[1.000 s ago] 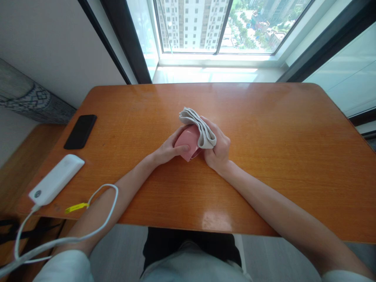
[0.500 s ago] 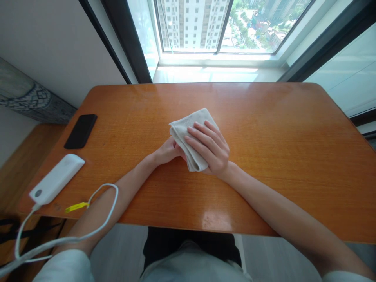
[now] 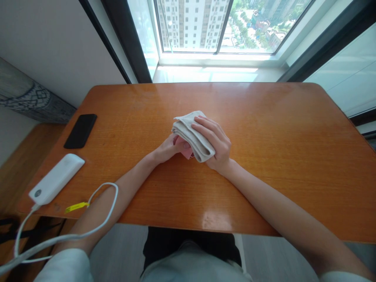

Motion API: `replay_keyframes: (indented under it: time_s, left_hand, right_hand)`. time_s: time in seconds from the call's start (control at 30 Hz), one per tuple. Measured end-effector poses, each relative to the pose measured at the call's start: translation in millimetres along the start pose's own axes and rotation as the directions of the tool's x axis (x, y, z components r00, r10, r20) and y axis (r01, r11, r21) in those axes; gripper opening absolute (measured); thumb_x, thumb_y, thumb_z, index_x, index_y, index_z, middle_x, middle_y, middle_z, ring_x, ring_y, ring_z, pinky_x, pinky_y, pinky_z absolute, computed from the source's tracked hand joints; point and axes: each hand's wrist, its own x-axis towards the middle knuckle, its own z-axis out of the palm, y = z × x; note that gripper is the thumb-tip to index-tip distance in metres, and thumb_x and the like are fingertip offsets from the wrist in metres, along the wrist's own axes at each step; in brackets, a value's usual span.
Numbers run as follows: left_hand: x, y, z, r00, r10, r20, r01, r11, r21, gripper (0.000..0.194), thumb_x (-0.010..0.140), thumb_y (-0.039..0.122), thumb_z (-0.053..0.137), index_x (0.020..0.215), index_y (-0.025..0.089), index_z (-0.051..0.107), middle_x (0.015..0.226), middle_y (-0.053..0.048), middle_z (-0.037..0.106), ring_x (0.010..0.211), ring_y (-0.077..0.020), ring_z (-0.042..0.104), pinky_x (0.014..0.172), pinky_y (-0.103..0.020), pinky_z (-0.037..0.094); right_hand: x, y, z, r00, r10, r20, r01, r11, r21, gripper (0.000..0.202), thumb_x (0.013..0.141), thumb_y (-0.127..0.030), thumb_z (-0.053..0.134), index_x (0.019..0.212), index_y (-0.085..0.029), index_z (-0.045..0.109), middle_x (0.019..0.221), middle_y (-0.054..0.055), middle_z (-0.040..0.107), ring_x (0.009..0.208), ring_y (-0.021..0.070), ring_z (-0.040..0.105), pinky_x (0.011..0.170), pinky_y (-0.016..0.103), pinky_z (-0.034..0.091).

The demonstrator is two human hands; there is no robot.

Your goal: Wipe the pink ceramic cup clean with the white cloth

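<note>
A folded pale grey cloth [image 3: 190,127] is in the head view above the middle of the table. My right hand [image 3: 217,141] is closed around its right side, fingers lying over the top layer. Just under the cloth's left edge, my left hand [image 3: 172,148] grips a small pink item [image 3: 187,152] with the thumb on it. Most of that pink item is hidden beneath the cloth, so its kind does not show.
On the left of the wooden table [image 3: 264,176] lie a black phone [image 3: 80,131] and a white power bank [image 3: 57,179]. A white cable [image 3: 113,207] with a yellow tag [image 3: 76,206] loops over my left forearm. A window [image 3: 217,31] is beyond the far edge.
My right hand has tilted and lifted the cloth's near edge and shifted it slightly right. The pink item in my left hand now shows underneath.
</note>
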Motion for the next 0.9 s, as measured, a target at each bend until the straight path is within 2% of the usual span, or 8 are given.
replay_keyframes:
  time_s: [0.1,0.2,0.37,0.47,0.53,0.6,0.77,0.9]
  left_hand:
    - [2,-3,-2.1,1.0,0.001,-0.026,0.0,1.0,0.021,0.09,0.076,0.073,0.093,0.143,0.018,0.069,0.136,-0.016,0.076,0.124,-0.0343,0.072,0.105,-0.041,0.058]
    - [2,-5,-5.1,1.0,-0.007,-0.028,0.008,0.999,0.048,0.1,0.079,0.072,0.091,0.159,0.023,0.059,0.149,-0.016,0.07,0.131,-0.0355,0.069,0.107,-0.042,0.056]
    - [1,0,-4.3,1.0,0.021,0.004,-0.022,0.999,0.047,0.091,0.081,0.067,0.091,0.156,0.025,0.061,0.147,-0.014,0.071,0.125,-0.0315,0.07,0.103,-0.038,0.056]
    - [1,4,-2.1,0.999,0.041,0.013,-0.042,0.998,0.039,0.089,0.081,0.064,0.092,0.156,0.025,0.061,0.149,-0.014,0.071,0.126,-0.0311,0.069,0.105,-0.037,0.055]
    - [1,4,-1.5,0.999,0.043,0.017,-0.043,0.999,0.031,0.09,0.082,0.064,0.092,0.156,0.025,0.061,0.149,-0.014,0.071,0.127,-0.031,0.069,0.105,-0.036,0.055]
    - [1,4,-1.6,0.999,0.039,0.014,-0.04,0.999,0.026,0.089,0.083,0.065,0.09,0.157,0.025,0.061,0.148,-0.013,0.071,0.126,-0.0308,0.069,0.103,-0.035,0.055]
    - [0,3,-2.1,0.999,0.043,0.03,-0.044,0.998,0.038,0.09,0.081,0.064,0.092,0.156,0.024,0.062,0.146,-0.014,0.073,0.127,-0.0328,0.07,0.105,-0.037,0.055]
    - [-1,3,-1.6,0.998,0.064,0.011,-0.064,0.997,0.044,0.086,0.074,0.061,0.097,0.145,0.02,0.069,0.146,-0.014,0.072,0.135,-0.0364,0.067,0.111,-0.04,0.055]
  right_hand:
    - [2,3,1,0.986,0.164,-0.033,-0.161,0.983,0.089,0.042,0.111,-0.043,0.058,0.15,-0.036,0.07,0.156,0.006,0.072,0.146,0.0329,0.068,0.126,0.058,0.054]
    - [3,10,6,0.954,0.298,-0.043,-0.284,0.938,0.196,0.039,0.107,-0.041,0.062,0.144,-0.032,0.072,0.148,0.006,0.077,0.14,0.0307,0.071,0.124,0.053,0.055]
    - [0,22,13,0.864,0.503,0.008,-0.479,0.818,0.318,0.028,0.099,-0.03,0.062,0.12,-0.025,0.079,0.123,0.005,0.084,0.117,0.0285,0.078,0.108,0.046,0.062]
    - [-1,27,15,0.836,0.548,0.031,-0.526,0.784,0.33,0.023,0.093,-0.026,0.063,0.108,-0.023,0.08,0.109,0.004,0.084,0.105,0.0268,0.078,0.099,0.044,0.063]
    - [-2,28,15,0.844,0.535,0.026,-0.514,0.795,0.323,0.025,0.092,-0.025,0.063,0.11,-0.023,0.08,0.11,0.003,0.084,0.106,0.0263,0.077,0.1,0.044,0.063]
    - [-4,28,14,0.876,0.481,0.017,-0.462,0.831,0.311,0.028,0.096,-0.026,0.061,0.118,-0.023,0.079,0.117,0.004,0.084,0.111,0.0266,0.077,0.104,0.045,0.062]
    - [-2,16,5,0.974,0.228,0.001,-0.222,0.95,0.219,0.045,0.108,-0.039,0.056,0.15,-0.027,0.068,0.146,0.009,0.077,0.134,0.0308,0.074,0.119,0.052,0.058]
    - [4,-2,-3,0.999,0.051,0.015,-0.052,0.996,0.076,0.052,0.111,-0.05,0.047,0.157,-0.032,0.064,0.155,0.01,0.072,0.143,0.0351,0.07,0.122,0.059,0.057]
